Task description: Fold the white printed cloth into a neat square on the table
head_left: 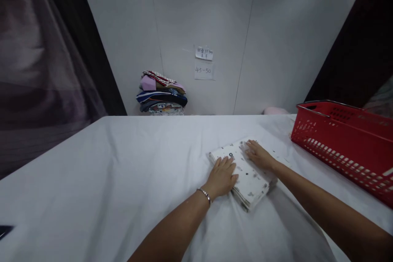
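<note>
A folded white cloth [242, 172] with small dark prints lies in several layers on the white-covered table, right of the middle. My left hand [221, 176] rests flat on its left edge, fingers spread, with a silver bracelet [205, 195] at the wrist. On the far right part of the same cloth, my right hand [258, 154] lies palm down with its fingers stretched out. Neither hand grips anything. The cloth's layered near corner shows between my two arms.
A red plastic basket [340, 131] with a metal handle stands on the right of the white tablecloth [76, 180]. Beyond the far edge rises a stack of folded clothes [162, 94] against the grey wall. Paper notes [204, 63] hang there. A dark object [4, 230] lies at the left edge.
</note>
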`<state>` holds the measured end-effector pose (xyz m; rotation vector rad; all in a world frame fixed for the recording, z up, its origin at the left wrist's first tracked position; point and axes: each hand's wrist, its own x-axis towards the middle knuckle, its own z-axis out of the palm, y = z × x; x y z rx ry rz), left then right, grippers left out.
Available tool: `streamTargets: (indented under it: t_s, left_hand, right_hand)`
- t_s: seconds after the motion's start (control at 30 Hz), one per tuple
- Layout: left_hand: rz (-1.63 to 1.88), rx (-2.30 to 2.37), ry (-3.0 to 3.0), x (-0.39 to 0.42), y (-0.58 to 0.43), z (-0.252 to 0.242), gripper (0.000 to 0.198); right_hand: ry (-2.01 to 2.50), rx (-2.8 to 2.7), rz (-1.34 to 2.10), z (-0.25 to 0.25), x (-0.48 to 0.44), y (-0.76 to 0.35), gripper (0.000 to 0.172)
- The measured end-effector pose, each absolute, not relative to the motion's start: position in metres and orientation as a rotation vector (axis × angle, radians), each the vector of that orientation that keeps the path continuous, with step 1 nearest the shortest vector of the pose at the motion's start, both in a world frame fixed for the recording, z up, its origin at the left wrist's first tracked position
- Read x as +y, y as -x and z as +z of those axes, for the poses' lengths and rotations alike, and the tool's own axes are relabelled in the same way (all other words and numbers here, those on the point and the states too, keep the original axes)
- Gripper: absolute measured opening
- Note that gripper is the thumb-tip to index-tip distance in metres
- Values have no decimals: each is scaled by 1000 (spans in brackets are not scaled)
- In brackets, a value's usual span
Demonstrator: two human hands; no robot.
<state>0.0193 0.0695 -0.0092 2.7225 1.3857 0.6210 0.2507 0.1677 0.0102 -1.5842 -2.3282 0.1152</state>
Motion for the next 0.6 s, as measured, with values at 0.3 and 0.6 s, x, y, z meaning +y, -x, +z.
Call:
streamTargets:
  t_s: [0.3,0.6]
  left_hand:
    - [610,1374,-2678,67,-19,-8,41]
    - [690,1645,-2332,96,-4,13,44]
  right_hand:
    - [1911,-2312,196,-14,213,-266,60]
    - [2126,-2125,365,16,217,-321,55]
